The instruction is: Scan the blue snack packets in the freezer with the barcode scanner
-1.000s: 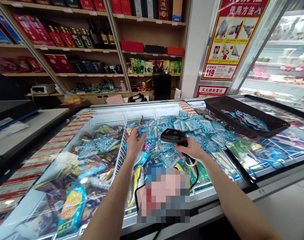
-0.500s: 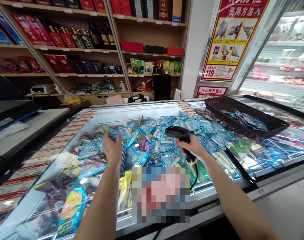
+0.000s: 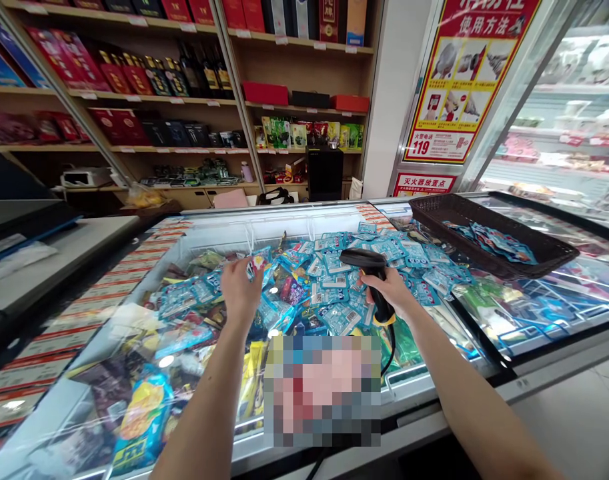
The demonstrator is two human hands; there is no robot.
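My right hand (image 3: 391,293) is wrapped round the handle of a black barcode scanner (image 3: 364,259), whose head points left above the freezer's glass top. A cable runs down from its grip. My left hand (image 3: 241,287) is closed on a small blue packet (image 3: 257,264) with a red and white print; the fingers partly hide it. To the right, many flat blue packets (image 3: 341,317) with barcodes lie spread over the glass. Another group of blue packets (image 3: 181,298) lies left of my left hand.
A dark brown woven tray (image 3: 549,267) with several packets stands on the glass at right. Price labels (image 3: 91,300) line the freezer's left edge. At far left is a counter (image 3: 84,247). Shelves (image 3: 304,60) with boxes and bottles stand behind.
My left hand has moved a little to the right and up, turning the packet. My right hand has shifted the scanner slightly to the right.
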